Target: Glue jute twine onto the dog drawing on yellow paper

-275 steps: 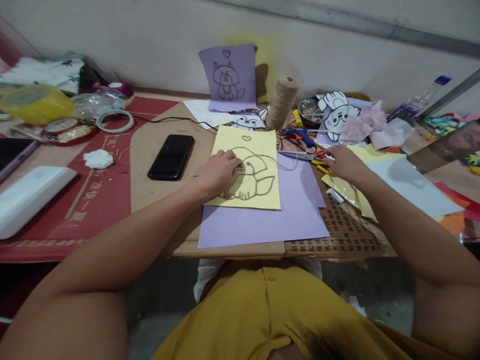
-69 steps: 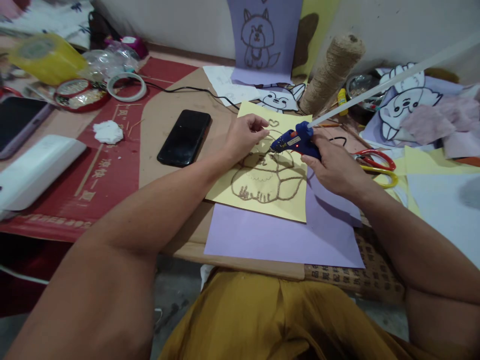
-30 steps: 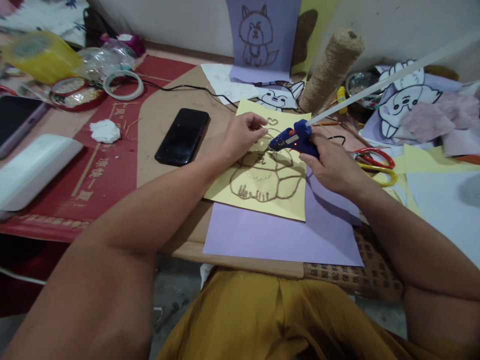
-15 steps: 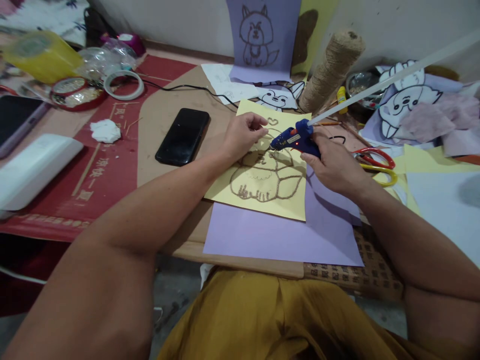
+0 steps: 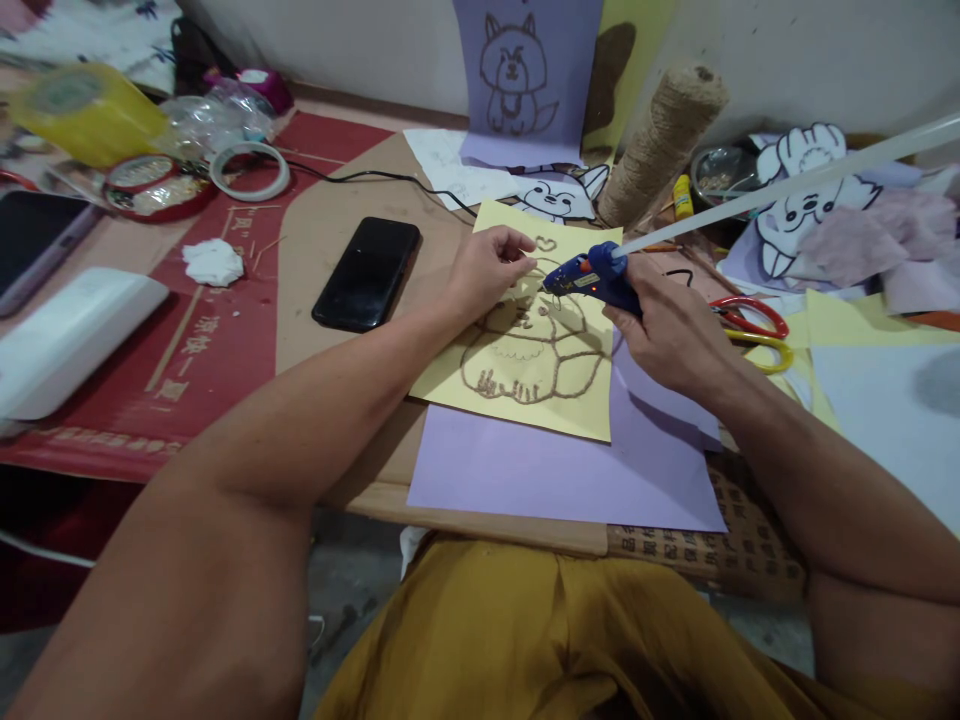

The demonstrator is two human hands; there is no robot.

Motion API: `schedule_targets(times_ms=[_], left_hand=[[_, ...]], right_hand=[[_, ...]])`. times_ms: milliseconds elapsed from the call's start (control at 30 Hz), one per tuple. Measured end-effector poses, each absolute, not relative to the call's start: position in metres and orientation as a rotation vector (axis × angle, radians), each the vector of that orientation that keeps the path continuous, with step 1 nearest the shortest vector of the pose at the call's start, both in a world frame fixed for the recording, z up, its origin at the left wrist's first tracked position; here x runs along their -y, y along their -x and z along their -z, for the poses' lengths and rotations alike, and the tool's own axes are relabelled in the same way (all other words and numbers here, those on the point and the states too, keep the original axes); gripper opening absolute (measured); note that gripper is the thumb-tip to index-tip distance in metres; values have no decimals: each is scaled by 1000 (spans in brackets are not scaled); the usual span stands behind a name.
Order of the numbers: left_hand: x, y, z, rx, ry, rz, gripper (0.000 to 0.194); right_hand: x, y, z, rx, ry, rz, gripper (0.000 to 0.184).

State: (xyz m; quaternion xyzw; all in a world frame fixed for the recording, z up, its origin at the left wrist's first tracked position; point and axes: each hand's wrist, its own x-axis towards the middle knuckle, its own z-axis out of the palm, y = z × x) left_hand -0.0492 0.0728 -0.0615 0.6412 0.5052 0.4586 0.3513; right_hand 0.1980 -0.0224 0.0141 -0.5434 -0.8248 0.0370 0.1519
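The grip of the right hand (image 5: 670, 322) wraps a blue plastic glue gun (image 5: 589, 277), pointing left above the yellow twine-outlined paper sheet (image 5: 534, 348), tip near the left hand (image 5: 489, 266), whose curled grip's contents I cannot tell.

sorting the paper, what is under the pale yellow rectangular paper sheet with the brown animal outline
Flat lavender paper sticks out below and right of the yellow sheet; brown cardboard shows along its left edge. Whatever lies beneath its middle is covered from view.
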Motion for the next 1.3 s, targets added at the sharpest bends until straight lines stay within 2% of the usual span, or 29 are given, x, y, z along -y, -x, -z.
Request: schedule_targets(times_ms=[133, 467, 767, 1067, 1300], left_hand=[[-73, 49, 62, -1315, -1654, -1199, 17], [-70, 48, 58, -1310, -1639, -1177, 17], [-70, 49, 58, -1320, -1648, -1163, 18], [-71, 48, 59, -1308, -1618, -1172, 20], [-67, 47, 54, -1313, -1623, -1160, 20]], right_hand=[[20, -201, -16, 2338, 1584, -185, 47], [16, -199, -9, 2331, 1657, -273, 53], [21, -199, -14, 2367, 1593, -206, 46], [22, -200, -16, 2367, 1574, -172, 49], [23, -196, -14, 2384, 1617, -165, 41]])
